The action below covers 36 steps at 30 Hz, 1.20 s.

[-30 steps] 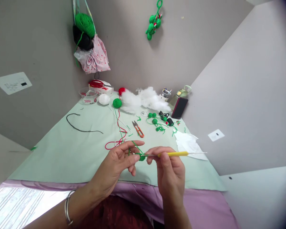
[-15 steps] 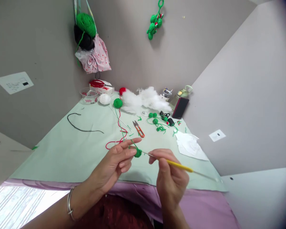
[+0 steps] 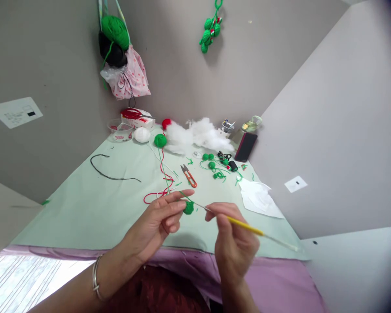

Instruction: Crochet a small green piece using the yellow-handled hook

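Note:
My left hand (image 3: 164,213) pinches a small green crochet piece (image 3: 189,208) between thumb and fingers, its index finger stretched out with green yarn running over it. In my right hand (image 3: 233,234) is a crochet hook (image 3: 246,225) with a yellow handle, held like a pen. The hook's thin metal tip meets the top right edge of the crochet piece. From my left hand the yarn leads back to a green yarn ball (image 3: 160,140). Orange thread snips (image 3: 189,176) lie on the table just beyond the crochet piece.
White stuffing (image 3: 198,135) is heaped at the back beside a white yarn ball (image 3: 142,134). Small green crocheted balls (image 3: 211,165) and yarn scraps lie right of the snips. A phone (image 3: 246,147) leans at the back right, near white paper (image 3: 260,198). A black cord (image 3: 107,175) lies left.
The hook tip has shifted slightly up along the crochet piece's edge, with the right hand moving a little. The left hand keeps its grip, and the whole view has shifted slightly.

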Each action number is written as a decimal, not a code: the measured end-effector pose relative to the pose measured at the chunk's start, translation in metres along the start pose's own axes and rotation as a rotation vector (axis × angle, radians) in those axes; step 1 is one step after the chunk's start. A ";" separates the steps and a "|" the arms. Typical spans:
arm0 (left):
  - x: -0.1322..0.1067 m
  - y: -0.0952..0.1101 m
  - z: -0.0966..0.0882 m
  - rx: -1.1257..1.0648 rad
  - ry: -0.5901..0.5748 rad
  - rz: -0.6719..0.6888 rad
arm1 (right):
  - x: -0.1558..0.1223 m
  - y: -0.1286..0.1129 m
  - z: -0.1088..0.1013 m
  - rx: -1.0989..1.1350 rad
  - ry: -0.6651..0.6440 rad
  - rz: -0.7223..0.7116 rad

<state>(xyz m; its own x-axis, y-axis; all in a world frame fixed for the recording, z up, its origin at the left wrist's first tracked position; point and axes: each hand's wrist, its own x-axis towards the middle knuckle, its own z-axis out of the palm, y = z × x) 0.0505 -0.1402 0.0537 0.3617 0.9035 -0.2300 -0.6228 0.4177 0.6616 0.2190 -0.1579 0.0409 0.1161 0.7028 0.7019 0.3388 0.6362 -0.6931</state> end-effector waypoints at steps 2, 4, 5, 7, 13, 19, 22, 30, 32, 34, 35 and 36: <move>0.000 0.001 0.001 0.025 0.006 0.057 | 0.004 -0.001 0.001 0.147 0.014 0.135; -0.001 0.000 0.002 0.072 -0.004 0.095 | 0.006 0.000 0.004 0.228 -0.033 0.178; -0.002 -0.001 0.004 0.094 -0.009 0.106 | 0.006 0.000 0.005 0.238 -0.057 0.191; -0.003 -0.003 0.005 0.124 -0.012 0.117 | 0.006 0.002 0.006 0.248 -0.074 0.233; -0.006 0.000 0.005 0.135 -0.010 0.127 | 0.007 0.005 0.002 0.392 -0.039 0.320; -0.007 -0.001 0.003 0.192 0.023 0.154 | 0.005 -0.007 -0.005 0.206 -0.081 0.183; -0.007 -0.005 0.003 0.219 0.040 0.210 | 0.001 -0.007 -0.005 -0.005 -0.152 -0.039; -0.007 -0.002 0.005 0.039 -0.015 -0.002 | -0.009 0.004 0.003 -0.193 -0.082 -0.250; -0.006 0.002 0.004 0.007 -0.012 0.009 | -0.004 0.001 0.003 0.022 -0.035 -0.023; -0.006 0.003 0.004 0.029 -0.014 0.043 | 0.001 -0.001 0.004 0.193 -0.027 0.108; -0.006 0.002 0.004 0.051 -0.014 0.059 | 0.004 -0.002 0.005 0.236 -0.037 0.141; -0.006 0.000 0.004 0.076 -0.008 0.077 | 0.005 -0.002 0.006 0.252 -0.055 0.156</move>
<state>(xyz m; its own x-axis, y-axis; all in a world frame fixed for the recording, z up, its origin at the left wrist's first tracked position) 0.0512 -0.1457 0.0580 0.3205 0.9317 -0.1707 -0.5947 0.3382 0.7293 0.2127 -0.1539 0.0448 0.0952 0.8102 0.5784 0.0774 0.5732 -0.8157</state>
